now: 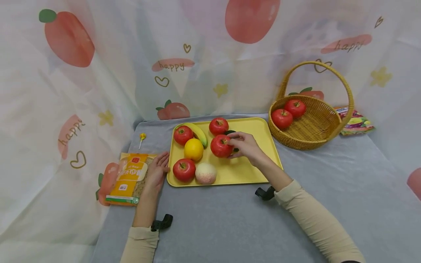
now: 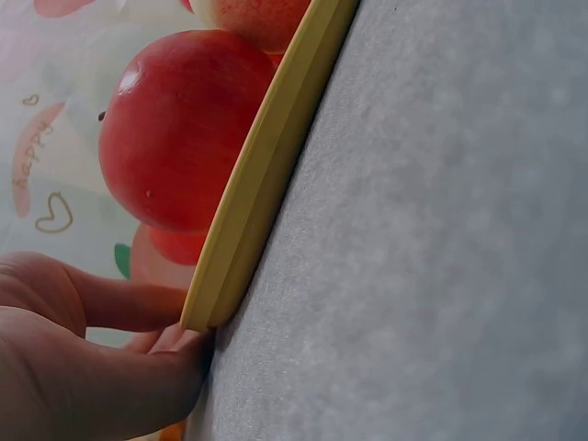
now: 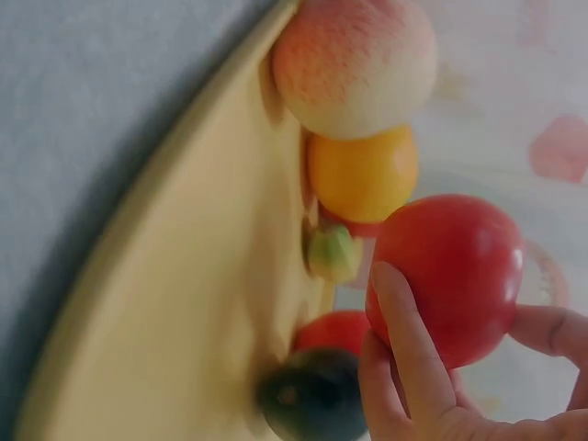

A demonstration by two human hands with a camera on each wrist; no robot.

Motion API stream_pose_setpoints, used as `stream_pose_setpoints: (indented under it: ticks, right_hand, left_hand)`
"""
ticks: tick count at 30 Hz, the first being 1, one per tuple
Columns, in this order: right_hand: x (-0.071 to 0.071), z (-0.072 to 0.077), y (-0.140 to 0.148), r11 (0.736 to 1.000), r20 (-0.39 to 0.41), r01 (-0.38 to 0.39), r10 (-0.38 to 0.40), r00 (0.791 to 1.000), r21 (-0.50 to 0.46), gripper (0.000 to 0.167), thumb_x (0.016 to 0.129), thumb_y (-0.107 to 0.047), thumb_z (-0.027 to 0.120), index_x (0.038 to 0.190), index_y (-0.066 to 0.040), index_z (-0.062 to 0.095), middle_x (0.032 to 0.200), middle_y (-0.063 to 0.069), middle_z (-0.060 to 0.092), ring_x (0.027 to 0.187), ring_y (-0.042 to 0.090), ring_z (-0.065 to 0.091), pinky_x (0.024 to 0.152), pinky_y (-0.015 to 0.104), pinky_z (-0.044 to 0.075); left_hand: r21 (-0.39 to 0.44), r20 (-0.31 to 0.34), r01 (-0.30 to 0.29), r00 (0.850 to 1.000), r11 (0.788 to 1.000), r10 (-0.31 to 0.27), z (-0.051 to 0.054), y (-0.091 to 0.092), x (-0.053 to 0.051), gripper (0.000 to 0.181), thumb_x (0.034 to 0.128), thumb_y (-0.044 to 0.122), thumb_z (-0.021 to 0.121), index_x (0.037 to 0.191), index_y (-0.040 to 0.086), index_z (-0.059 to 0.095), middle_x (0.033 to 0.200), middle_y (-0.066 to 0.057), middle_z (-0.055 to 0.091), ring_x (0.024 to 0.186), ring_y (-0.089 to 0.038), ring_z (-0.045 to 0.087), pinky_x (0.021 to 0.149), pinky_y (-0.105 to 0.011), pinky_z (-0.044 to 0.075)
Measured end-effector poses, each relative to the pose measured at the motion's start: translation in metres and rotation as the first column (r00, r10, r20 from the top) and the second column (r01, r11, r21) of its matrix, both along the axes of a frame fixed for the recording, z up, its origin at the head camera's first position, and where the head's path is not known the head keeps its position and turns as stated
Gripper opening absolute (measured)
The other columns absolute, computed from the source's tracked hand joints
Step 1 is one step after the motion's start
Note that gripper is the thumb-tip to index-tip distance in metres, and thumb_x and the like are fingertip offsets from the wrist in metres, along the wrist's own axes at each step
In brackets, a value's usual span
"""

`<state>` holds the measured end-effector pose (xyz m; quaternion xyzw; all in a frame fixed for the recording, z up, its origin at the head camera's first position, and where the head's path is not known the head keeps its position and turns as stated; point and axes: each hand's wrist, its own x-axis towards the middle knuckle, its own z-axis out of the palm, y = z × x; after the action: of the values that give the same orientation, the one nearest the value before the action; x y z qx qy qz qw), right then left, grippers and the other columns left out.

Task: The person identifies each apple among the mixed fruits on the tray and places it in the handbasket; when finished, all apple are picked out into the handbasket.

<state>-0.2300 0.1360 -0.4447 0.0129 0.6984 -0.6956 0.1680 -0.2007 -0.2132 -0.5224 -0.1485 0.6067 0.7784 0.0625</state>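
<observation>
In the head view, the right hand has its fingers and thumb curled round a red apple over the yellow tray, which lies along the middle of the far edge of the table; the left hand, fingers fairly straight, touches the tray's left rim beside a food packet at the table's left edge. A sharp push from it could set the round fruit rolling: 3 more apples, an orange and a peach by the near rim. The wicker basket, holding 2 apples, stands towards the table's far right corner and might tip if its tall handle were bumped. It partly covers a colourful pack; a dark fruit shows only in slivers behind the right hand. In the left wrist view, thumb and fingers meet the tray's end; lifting there could tilt it and spill the load. How hard they press cannot be told, and the peach is cut off at the top. In the right wrist view, the held apple seems raised off the tray; its glossy skin could slide from a light hold and strike the dark fruit, which is blurred, partly cut off and hard to identify
</observation>
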Motion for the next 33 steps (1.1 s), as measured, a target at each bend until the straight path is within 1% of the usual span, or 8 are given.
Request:
stream_pose_setpoints:
  ticks: [5, 9, 12, 16, 22, 25, 28, 33]
  right_hand:
    - [-0.004, 0.013, 0.013, 1.0, -0.008, 0.007, -0.007, 1.0, 0.008, 0.047, 0.099, -0.015, 0.064, 0.141, 0.004, 0.054, 0.138, 0.025, 0.058, 0.111, 0.033, 0.064, 0.091, 0.067, 0.054]
    - [-0.007, 0.021, 0.024, 1.0, -0.019, 0.001, -0.001, 1.0, 0.001, 0.047, 0.1, -0.015, 0.065, 0.141, 0.004, 0.053, 0.14, 0.025, 0.057, 0.112, 0.034, 0.065, 0.089, 0.066, 0.055]
    - [-0.009, 0.026, 0.032, 1.0, -0.028, -0.013, 0.014, 1.0, 0.009, 0.048, 0.101, -0.016, 0.064, 0.142, 0.005, 0.051, 0.143, 0.024, 0.054, 0.113, 0.035, 0.065, 0.085, 0.061, 0.059]
    - [-0.01, 0.033, 0.041, 0.999, -0.042, -0.034, 0.035, 0.999, 0.027, 0.049, 0.102, -0.016, 0.062, 0.143, 0.006, 0.049, 0.146, 0.023, 0.049, 0.114, 0.036, 0.065, 0.08, 0.055, 0.063]
    - [-0.01, 0.041, 0.05, 0.999, -0.033, -0.035, 0.035, 0.999, 0.019, 0.052, 0.101, -0.016, 0.063, 0.145, 0.007, 0.047, 0.15, 0.021, 0.046, 0.109, 0.032, 0.069, 0.081, 0.054, 0.063]
    - [-0.011, 0.044, 0.055, 0.999, -0.029, -0.027, 0.027, 0.999, 0.023, 0.052, 0.101, -0.017, 0.064, 0.144, 0.006, 0.048, 0.15, 0.021, 0.047, 0.107, 0.03, 0.071, 0.08, 0.054, 0.063]
    - [-0.012, 0.048, 0.06, 0.999, -0.034, -0.012, 0.013, 0.999, 0.033, 0.051, 0.101, -0.018, 0.065, 0.144, 0.006, 0.05, 0.151, 0.021, 0.046, 0.109, 0.031, 0.071, 0.079, 0.053, 0.063]
    - [-0.013, 0.058, 0.068, 0.998, -0.027, 0.015, -0.014, 1.0, 0.054, 0.051, 0.101, -0.019, 0.062, 0.144, 0.004, 0.048, 0.152, 0.02, 0.044, 0.118, 0.035, 0.066, 0.079, 0.051, 0.063]
  left_hand:
    - [-0.005, -0.007, 0.002, 1.0, 1.0, -0.002, 0.001, -0.002, 0.0, 0.086, 0.0822, -0.032, 0.041, 0.161, 0.0, 0.031, 0.166, -0.017, 0.034, 0.154, -0.025, 0.032, 0.126, -0.036, 0.027]
    - [-0.012, -0.005, 0.003, 1.0, 1.0, -0.003, 0.002, -0.002, 0.001, 0.086, 0.0826, -0.032, 0.041, 0.161, 0.001, 0.031, 0.166, -0.017, 0.034, 0.154, -0.025, 0.032, 0.126, -0.036, 0.027]
    - [-0.015, -0.003, 0.002, 1.0, 1.0, -0.002, 0.002, -0.002, 0.001, 0.086, 0.0826, -0.032, 0.041, 0.162, 0.001, 0.032, 0.166, -0.017, 0.034, 0.154, -0.026, 0.032, 0.126, -0.037, 0.027]
    - [-0.019, -0.004, 0.007, 1.0, 1.0, -0.007, 0.002, -0.003, 0.002, 0.086, 0.0827, -0.031, 0.041, 0.162, 0.001, 0.031, 0.167, -0.017, 0.033, 0.154, -0.026, 0.032, 0.126, -0.037, 0.027]
    - [-0.028, 0.001, 0.004, 1.0, 1.0, -0.004, 0.0, -0.003, 0.004, 0.084, 0.0832, -0.031, 0.04, 0.161, 0.001, 0.033, 0.166, -0.017, 0.034, 0.154, -0.026, 0.032, 0.126, -0.038, 0.027]
    - [-0.026, 0.008, 0.0, 1.0, 1.0, 0.0, 0.0, -0.002, 0.004, 0.085, 0.0827, -0.031, 0.04, 0.161, 0.001, 0.034, 0.165, -0.017, 0.035, 0.154, -0.026, 0.033, 0.126, -0.038, 0.028]
    - [-0.024, 0.007, -0.006, 1.0, 1.0, 0.006, 0.0, -0.001, 0.003, 0.085, 0.0822, -0.031, 0.04, 0.161, 0.001, 0.034, 0.165, -0.017, 0.036, 0.153, -0.026, 0.034, 0.125, -0.038, 0.028]
    - [-0.027, 0.007, -0.009, 1.0, 1.0, 0.01, 0.0, 0.001, 0.001, 0.085, 0.0821, -0.031, 0.04, 0.16, 0.002, 0.035, 0.165, -0.016, 0.037, 0.153, -0.025, 0.035, 0.125, -0.038, 0.029]
